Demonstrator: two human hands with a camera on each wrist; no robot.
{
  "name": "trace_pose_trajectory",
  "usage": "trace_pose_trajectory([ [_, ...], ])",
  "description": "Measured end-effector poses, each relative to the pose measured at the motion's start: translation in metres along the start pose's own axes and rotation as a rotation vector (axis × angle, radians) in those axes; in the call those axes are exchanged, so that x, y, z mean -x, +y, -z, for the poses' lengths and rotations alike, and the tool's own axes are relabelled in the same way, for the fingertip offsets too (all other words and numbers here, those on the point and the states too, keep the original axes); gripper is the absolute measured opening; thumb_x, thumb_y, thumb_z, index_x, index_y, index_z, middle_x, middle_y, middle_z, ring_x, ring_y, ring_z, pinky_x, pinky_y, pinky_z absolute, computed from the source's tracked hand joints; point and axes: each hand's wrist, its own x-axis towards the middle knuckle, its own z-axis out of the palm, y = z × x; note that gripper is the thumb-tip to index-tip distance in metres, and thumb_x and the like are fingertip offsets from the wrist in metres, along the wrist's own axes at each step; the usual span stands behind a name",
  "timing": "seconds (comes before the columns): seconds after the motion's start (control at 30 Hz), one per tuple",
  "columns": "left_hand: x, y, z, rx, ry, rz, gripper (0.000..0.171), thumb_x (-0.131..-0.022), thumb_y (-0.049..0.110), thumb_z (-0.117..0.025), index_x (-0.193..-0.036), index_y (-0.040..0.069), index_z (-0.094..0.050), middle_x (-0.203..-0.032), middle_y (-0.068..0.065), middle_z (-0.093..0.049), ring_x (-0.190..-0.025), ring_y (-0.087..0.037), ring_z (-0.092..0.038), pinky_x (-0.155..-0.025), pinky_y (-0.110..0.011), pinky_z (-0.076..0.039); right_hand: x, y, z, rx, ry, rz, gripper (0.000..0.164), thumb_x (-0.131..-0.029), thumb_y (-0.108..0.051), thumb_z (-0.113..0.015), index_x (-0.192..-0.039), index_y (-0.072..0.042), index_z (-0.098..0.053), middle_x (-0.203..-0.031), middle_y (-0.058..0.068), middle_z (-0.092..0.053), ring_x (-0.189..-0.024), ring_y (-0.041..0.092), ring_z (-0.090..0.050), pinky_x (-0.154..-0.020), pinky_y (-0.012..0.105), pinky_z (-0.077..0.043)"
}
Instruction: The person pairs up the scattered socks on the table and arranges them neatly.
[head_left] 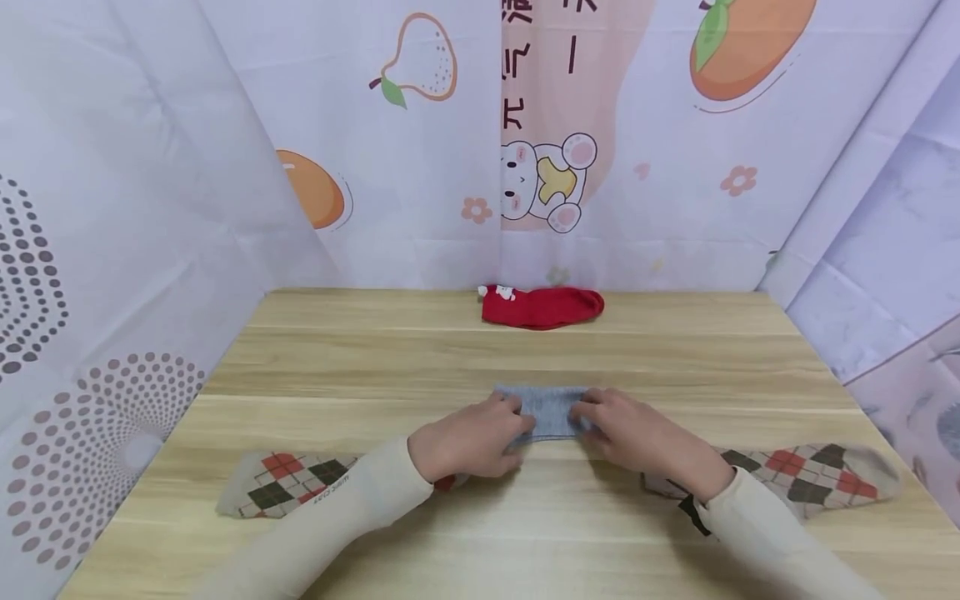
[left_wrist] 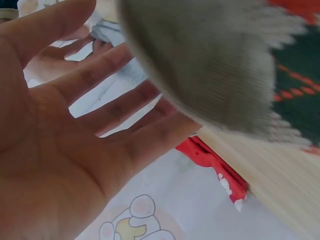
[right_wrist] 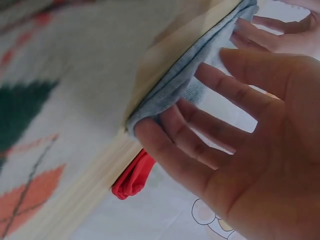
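Observation:
A grey-blue sock, apparently folded flat, lies mid-table between the two hands. My left hand rests at its left end; in the left wrist view, that hand shows extended, spread fingers. At the sock's right end is my right hand. The right wrist view has this hand with lightly bent, spread fingertips touching the edge of the sock, without a visible grip. Beneath the left forearm lies one argyle sock, partly hidden, and by the right forearm another argyle sock.
At the back of the wooden table, a red sock with a white figure lies near the printed curtain. More curtain hangs along the left side.

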Motion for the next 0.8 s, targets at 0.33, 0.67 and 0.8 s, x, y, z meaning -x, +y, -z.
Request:
trace_pose_trajectory([
  [0.33,0.003,-0.007,0.000,0.037,-0.019,-0.031,0.036,-0.092,0.030,-0.069,-0.125,0.015,-0.064,-0.114,-0.001,-0.058,-0.101,-0.015,-0.049,-0.086,-0.025,-0.048,-0.002,0.003,0.003,-0.071,-0.013,-0.026,0.021,-0.095,-0.013,-0.066,-0.114,-0.006,-0.071,-0.115,0.013,-0.065,-0.104,0.028,-0.064,-0.087,0.046,-0.053],
  [0.67,-0.002,-0.018,-0.002,0.066,0.012,-0.027,0.040,-0.094,0.032,-0.068,-0.129,0.014,-0.064,-0.123,-0.005,-0.058,-0.110,-0.019,-0.050,-0.094,-0.029,-0.048,-0.007,0.010,-0.002,-0.069,-0.010,-0.041,0.025,-0.095,-0.011,-0.066,-0.119,-0.003,-0.069,-0.122,0.018,-0.063,-0.111,0.031,-0.062,-0.092,0.046,-0.052],
  [0.8,-0.006,-0.025,-0.002,0.066,0.045,-0.048,0.038,-0.094,0.032,-0.067,-0.126,0.012,-0.064,-0.118,-0.005,-0.059,-0.105,-0.019,-0.050,-0.092,-0.030,-0.047,-0.014,0.015,-0.002,-0.057,0.004,-0.024,0.025,-0.094,-0.009,-0.067,-0.118,-0.002,-0.070,-0.119,0.016,-0.064,-0.109,0.030,-0.063,-0.091,0.046,-0.053],
])
